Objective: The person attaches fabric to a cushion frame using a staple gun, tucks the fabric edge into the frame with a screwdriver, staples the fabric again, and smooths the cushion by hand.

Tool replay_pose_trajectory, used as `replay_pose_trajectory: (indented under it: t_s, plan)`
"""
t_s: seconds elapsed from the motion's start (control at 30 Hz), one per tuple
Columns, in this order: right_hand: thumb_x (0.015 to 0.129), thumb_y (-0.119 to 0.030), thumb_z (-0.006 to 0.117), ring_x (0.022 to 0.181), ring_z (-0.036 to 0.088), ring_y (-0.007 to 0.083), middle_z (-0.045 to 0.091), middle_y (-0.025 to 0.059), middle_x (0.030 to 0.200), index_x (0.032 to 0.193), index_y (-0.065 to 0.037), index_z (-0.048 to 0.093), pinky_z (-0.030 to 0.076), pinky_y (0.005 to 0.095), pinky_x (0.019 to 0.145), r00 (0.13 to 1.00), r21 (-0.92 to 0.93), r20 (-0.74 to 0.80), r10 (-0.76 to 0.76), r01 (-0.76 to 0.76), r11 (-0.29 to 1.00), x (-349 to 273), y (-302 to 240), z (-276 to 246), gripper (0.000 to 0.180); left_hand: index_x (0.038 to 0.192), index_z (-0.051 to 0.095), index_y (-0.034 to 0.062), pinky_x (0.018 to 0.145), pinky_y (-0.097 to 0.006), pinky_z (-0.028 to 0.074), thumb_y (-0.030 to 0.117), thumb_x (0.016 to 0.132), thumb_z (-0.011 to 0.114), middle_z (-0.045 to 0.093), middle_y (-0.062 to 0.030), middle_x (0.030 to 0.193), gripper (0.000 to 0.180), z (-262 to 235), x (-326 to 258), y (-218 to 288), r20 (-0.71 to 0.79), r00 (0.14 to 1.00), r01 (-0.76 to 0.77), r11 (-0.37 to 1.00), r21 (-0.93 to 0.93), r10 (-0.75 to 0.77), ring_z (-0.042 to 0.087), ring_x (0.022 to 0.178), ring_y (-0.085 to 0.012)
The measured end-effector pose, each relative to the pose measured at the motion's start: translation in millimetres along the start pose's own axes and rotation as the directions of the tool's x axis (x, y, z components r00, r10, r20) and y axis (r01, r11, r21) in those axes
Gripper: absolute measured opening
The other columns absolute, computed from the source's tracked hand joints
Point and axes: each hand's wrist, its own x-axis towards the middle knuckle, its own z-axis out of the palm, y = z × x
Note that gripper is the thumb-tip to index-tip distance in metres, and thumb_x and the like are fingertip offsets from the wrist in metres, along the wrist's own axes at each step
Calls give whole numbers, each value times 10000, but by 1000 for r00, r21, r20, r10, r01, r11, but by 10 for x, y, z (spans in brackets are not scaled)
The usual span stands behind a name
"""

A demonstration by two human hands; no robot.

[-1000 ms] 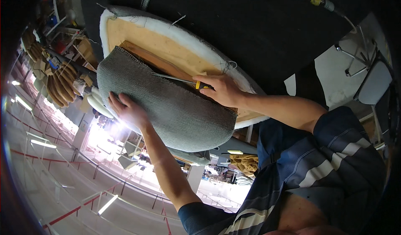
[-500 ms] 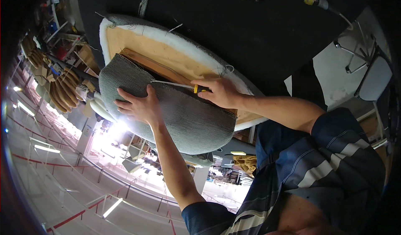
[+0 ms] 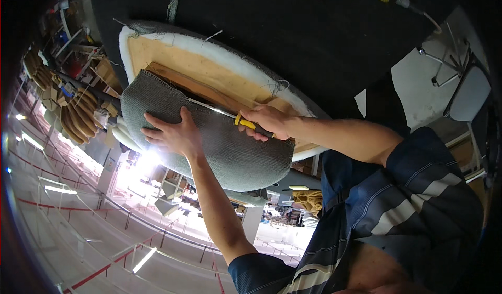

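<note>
Left hand (image 3: 175,134) lies flat, fingers spread, on the grey fabric flap (image 3: 219,142); right hand (image 3: 269,122) just beside grips a yellow-handled tool (image 3: 246,123) at the flap's upper edge; dark bench (image 3: 293,37) beyond.

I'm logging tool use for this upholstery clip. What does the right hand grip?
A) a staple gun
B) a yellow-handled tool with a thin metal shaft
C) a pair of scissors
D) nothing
B: the right hand closes on a yellow-handled tool whose thin shaft runs along the edge of the grey fabric.
</note>
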Motion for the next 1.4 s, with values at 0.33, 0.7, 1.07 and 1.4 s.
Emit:
replay_pose_trajectory:
  t_s: [0.33, 0.7, 1.07, 1.4]
  plan:
    - [1051, -493, 338, 463, 406, 65, 458, -10, 631, 1000, -29, 500, 317, 225, 377, 936, 348, 339, 95, -218, 912, 73, 125, -44, 494, 1551, 202, 148, 1072, -655, 286, 502, 730, 758, 156, -344, 1538, 1053, 33, 25, -33, -70, 996, -61, 997, -43, 58, 204, 1405, -521]
    - [1015, -582, 368, 455, 456, 95, 492, 4, 603, 926, -29, 576, 351, 246, 404, 900, 502, 434, -44, -201, 841, 52, 62, 93, 597, 1564, 32, 213, 1091, -686, 244, 578, 684, 791, 33, -333, 1569, 1218, -47, 78, 50, 113, 993, 21, 1000, 20, -23, 99, 1454, -506]
    - [1042, -420, 444, 557, 621, 124, 618, 71, 702, 1048, 4, 569, 475, 283, 471, 946, -444, -111, -306, 228, 866, -560, -277, -36, 442, 1566, -15, 119, 1051, -748, 223, 685, 622, 782, -20, -360, 1557, 1359, -7, 183, 104, 170, 985, 4, 988, 155, -31, 96, 1391, -627]
    - [955, -300, 604, 775, 689, 353, 683, 202, 815, 1174, -35, 537, 526, 458, 717, 765, -913, -129, -631, 157, 377, -773, -141, -300, 351, 1576, -16, 250, 1073, -721, 266, 663, 740, 707, -33, -208, 1623, 1180, -152, 129, 280, 185, 975, 78, 967, 241, -124, 80, 1457, -507]
